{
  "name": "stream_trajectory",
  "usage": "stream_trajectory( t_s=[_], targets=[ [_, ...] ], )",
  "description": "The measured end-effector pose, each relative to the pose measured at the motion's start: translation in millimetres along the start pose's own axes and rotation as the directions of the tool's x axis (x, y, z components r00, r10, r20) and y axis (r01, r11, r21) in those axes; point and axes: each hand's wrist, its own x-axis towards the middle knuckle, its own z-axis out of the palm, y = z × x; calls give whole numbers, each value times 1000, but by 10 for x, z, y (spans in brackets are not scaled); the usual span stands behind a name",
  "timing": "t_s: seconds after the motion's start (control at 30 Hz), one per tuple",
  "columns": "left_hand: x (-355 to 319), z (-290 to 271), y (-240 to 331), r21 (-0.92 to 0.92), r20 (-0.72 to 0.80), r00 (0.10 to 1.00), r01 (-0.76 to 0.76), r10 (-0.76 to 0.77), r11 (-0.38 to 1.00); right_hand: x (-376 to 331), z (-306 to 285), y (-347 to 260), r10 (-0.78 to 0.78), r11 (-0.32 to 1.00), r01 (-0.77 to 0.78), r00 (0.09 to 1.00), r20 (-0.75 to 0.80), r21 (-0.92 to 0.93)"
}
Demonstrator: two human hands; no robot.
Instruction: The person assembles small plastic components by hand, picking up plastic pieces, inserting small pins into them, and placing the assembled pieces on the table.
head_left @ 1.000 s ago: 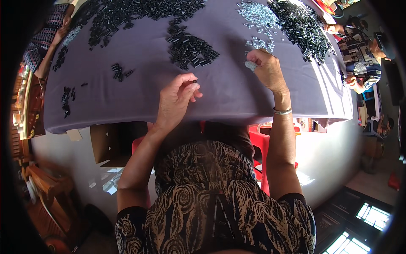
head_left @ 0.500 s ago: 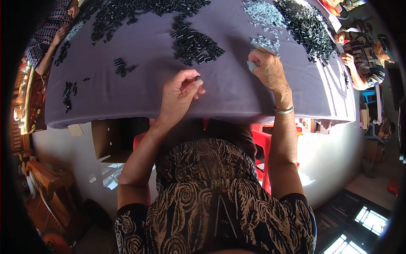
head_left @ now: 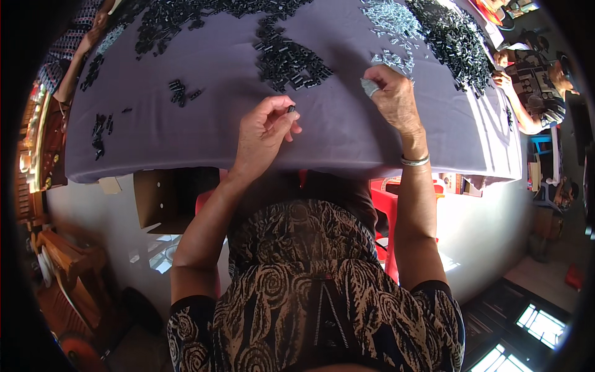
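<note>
My left hand [head_left: 263, 131] is closed in a pinch above the cloth. Between its thumb and forefinger is a small black cylindrical piece [head_left: 290, 108]. My right hand [head_left: 398, 104] is curled at the near edge of a scatter of small silvery pins [head_left: 396, 60], its fingers bent together and pointing away from me. A grey wrap [head_left: 370, 87] covers its thumb. What the right fingers hold, if anything, is hidden. Just beyond my left hand lies a heap of small black cylindrical pieces [head_left: 288, 65].
A purple-grey cloth [head_left: 204, 139] covers the table. Small black clusters [head_left: 178, 93] lie to the left. A larger silvery pile [head_left: 392, 18] and a black pile [head_left: 455, 53] are at the far right. Other people's hands [head_left: 503, 80] work at both side edges.
The right thumb and its grey wrap have tilted up and away, beside the silvery pins. My left hand keeps its pinch on the black piece, almost unmoved. The view has shifted slightly.
</note>
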Motion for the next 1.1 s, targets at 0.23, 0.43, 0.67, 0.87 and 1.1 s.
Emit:
stream_trajectory(
  t_s=[0.23,0.43,0.67,0.87,1.1],
  targets=[
    [1,0,2,21,-7,1000,2,-2,1000,10,-51,99,-19,995,17,1000,-18,-94],
    [-3,3,-13,33,0,1000,8,-8,999,0,-139,-14,42,996,-48,996,-77,-75],
    [-11,25,-5,50,-13,1000,9,-9,999,-9,-46,-25,-116,968,137,987,109,-210],
    [-16,25,12,56,-27,1000,16,-14,998,-13,-12,-69,-97,969,131,981,166,-211],
    [-14,26,19,57,-24,999,32,-31,998,-14,25,-54,-100,979,119,988,122,-166]
  ],
)
